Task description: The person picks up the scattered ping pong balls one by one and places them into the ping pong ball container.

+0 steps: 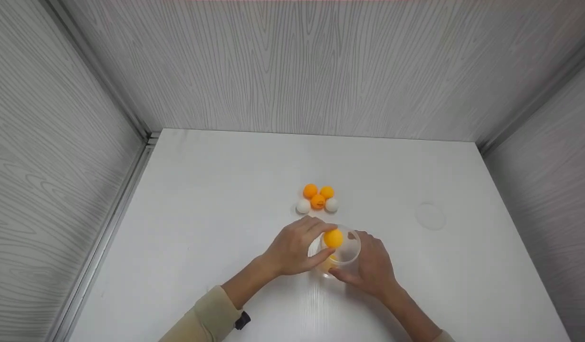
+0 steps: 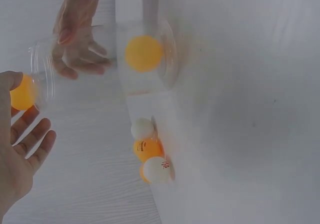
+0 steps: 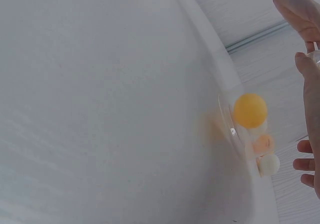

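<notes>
My left hand pinches an orange table tennis ball between thumb and fingertips at the mouth of a clear plastic cup. The cup stands upright, and my right hand grips it around its right side. Inside, at the bottom, lies a second orange ball, seen through the wall in both wrist views. Just beyond the hands, a small cluster of balls sits on the table: three orange, such as the middle orange ball, and two white, including the left white ball.
To the right on the white table lies a thin clear round disc, perhaps a lid. Grey wood-grain panels stand at the back, left and right.
</notes>
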